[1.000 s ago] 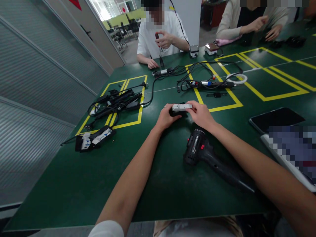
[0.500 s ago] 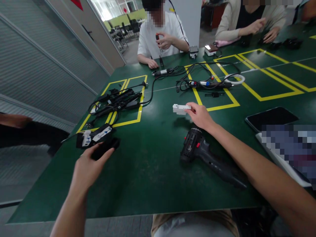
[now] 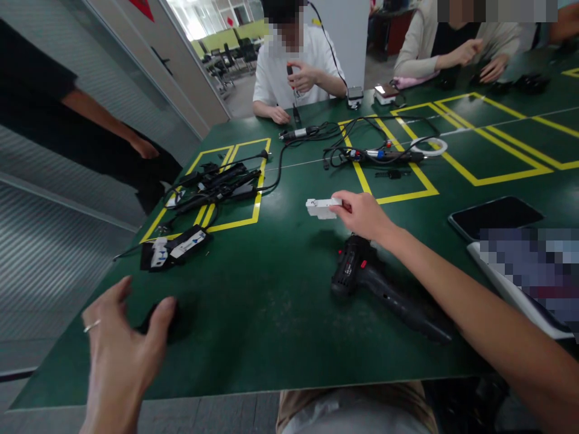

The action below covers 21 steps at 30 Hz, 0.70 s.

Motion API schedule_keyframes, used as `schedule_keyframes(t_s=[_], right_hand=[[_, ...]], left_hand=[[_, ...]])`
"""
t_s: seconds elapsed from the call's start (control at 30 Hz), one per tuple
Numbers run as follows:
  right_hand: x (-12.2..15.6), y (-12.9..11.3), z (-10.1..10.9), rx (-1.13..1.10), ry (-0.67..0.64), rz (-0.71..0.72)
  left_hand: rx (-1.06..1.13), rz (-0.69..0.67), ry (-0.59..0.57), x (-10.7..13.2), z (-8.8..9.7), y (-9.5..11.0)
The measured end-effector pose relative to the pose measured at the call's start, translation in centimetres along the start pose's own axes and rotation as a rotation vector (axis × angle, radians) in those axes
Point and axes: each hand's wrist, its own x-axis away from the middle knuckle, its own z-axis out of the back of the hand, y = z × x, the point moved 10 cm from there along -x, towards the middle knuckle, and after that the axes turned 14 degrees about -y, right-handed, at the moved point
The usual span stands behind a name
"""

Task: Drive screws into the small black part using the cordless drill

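My right hand (image 3: 362, 214) pinches a small white rectangular block (image 3: 321, 208) by one end, above the table. Below and beside that hand lies a black cordless drill (image 3: 355, 268) with red buttons, its handle pointing towards the lower right. My left hand (image 3: 124, 337), with a ring on one finger, is spread at the table's near left. A dark object (image 3: 172, 316) sits behind its thumb, mostly hidden, so its kind is unclear. Beyond that hand are black pieces with white labels (image 3: 187, 241).
Bundled black cables and tools (image 3: 217, 187) lie in a yellow-taped area of the green table (image 3: 262, 283). Cabled pen-shaped tools (image 3: 375, 155) lie further back. A phone (image 3: 497, 217) is at the right. Two people sit opposite; another person (image 3: 113, 126) stands at the left.
My left hand has moved down and left with the dark object, and its fingers have spread. My right hand has shifted slightly left with the white block. The standing person shows more at the left.
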Motion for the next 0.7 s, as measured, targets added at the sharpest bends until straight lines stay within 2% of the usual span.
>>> schedule_keyframes(t_s=[0.07, 0.1, 0.17, 0.2, 0.27, 0.33, 0.37, 0.43, 0.5, 0.53, 0.6, 0.63, 0.67, 0.7], right_hand=[[0.2, -1.7, -1.0, 0.036, -0.062, 0.044], [0.4, -2.4, -1.6, 0.043, -0.096, 0.062], [0.6, -3.2, -3.1, 0.038, -0.160, 0.093], [0.8, -3.4, -3.5, 0.040, -0.170, 0.097], [1.0, -3.4, -4.2, 0.048, -0.187, 0.106], [1.0, -3.3, -4.5, 0.054, -0.192, 0.105], [1.1, -3.2, -4.6, 0.056, -0.191, 0.102], [1.1, -3.1, -4.5, 0.056, -0.189, 0.100], [1.2, -3.2, -4.6, 0.052, -0.190, 0.102], [1.2, -3.3, -4.6, 0.047, -0.189, 0.100], [1.2, -3.1, -4.6, 0.033, -0.181, 0.085], [1.1, -3.0, -4.6, 0.024, -0.178, 0.076], [1.1, -2.9, -4.6, 0.016, -0.177, 0.069], [1.1, -2.8, -4.6, 0.009, -0.178, 0.066]], left_hand=[[0.116, -0.217, 0.015, -1.6, 0.8, 8.5], [0.134, -0.341, -0.023, -2.5, 0.5, 13.1], [0.130, -0.536, -0.096, -3.9, -1.2, 21.1], [0.105, -0.620, -0.130, -4.5, -2.4, 24.4], [0.012, -0.770, -0.221, -5.3, -5.9, 29.6], [-0.102, -0.791, -0.339, -6.2, -9.6, 31.8], [-0.139, -0.785, -0.368, -6.6, -10.8, 32.2], [-0.137, -0.764, -0.344, -7.1, -11.1, 32.1], [-0.047, -0.718, -0.352, -7.4, -9.6, 30.5], [0.023, -0.672, -0.404, -7.6, -8.7, 29.0], [0.192, -0.527, -0.600, -7.9, -7.0, 24.6], [0.245, -0.415, -0.673, -8.2, -6.0, 21.5], [0.261, -0.290, -0.699, -8.6, -4.7, 17.7], [0.246, -0.183, -0.643, -9.3, -2.8, 13.5]])
